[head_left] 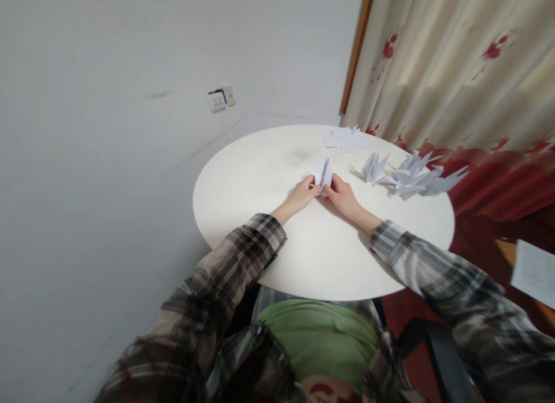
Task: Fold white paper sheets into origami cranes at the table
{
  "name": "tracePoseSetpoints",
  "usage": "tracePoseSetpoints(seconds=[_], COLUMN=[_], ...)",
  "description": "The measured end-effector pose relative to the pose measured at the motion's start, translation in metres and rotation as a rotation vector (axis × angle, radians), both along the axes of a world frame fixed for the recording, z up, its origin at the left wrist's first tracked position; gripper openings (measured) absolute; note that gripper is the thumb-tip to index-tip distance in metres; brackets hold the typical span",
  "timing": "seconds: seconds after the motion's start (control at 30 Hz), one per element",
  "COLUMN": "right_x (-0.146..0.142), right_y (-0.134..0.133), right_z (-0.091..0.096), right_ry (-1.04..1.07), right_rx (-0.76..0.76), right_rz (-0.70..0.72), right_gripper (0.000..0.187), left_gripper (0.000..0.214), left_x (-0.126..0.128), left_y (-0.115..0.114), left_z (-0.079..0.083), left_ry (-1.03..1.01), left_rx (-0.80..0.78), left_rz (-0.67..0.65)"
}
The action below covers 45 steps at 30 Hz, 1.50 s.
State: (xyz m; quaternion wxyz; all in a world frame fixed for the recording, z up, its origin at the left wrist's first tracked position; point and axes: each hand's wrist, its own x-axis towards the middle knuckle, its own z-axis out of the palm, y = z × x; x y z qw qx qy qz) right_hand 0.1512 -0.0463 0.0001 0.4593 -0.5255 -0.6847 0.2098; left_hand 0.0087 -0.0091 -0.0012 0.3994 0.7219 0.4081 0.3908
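Note:
A small folded white paper piece stands upright near the middle of the round white table. My left hand pinches its lower left edge and my right hand pinches its lower right edge, both with fingers closed on the paper. Both arms wear plaid sleeves.
Several finished folded paper birds lie at the table's right side, one smaller nearer my hands. Flat white sheets lie at the far edge. A floral curtain hangs right, a wall socket behind, and a paper sheet at far right.

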Motion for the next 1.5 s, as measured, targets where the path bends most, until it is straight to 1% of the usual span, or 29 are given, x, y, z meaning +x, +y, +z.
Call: tracePoseSetpoints(seconds=[0.27, 0.6, 1.0, 1.5], right_x=[-0.0005, 0.0005, 0.0003, -0.0005], right_y=[-0.0009, -0.0012, -0.0008, -0.0015], right_z=[0.0018, 0.002, 0.002, 0.0028], right_ry=[-0.021, -0.018, -0.033, -0.019], right_rx=[-0.002, -0.006, -0.001, -0.001], right_rz=[-0.009, 0.0, -0.007, -0.007], right_gripper=[0.017, 0.017, 0.018, 0.017], left_gripper=[0.011, 0.013, 0.015, 0.012], left_x=[0.0, -0.0002, 0.0001, -0.0001], left_y=[0.0052, 0.0017, 0.0031, 0.0027], left_z=[-0.0046, -0.0017, -0.0026, -0.0022], left_ry=[0.01, 0.002, 0.006, 0.003], left_rx=[0.023, 0.015, 0.01, 0.01], left_rz=[-0.016, -0.029, -0.006, -0.017])
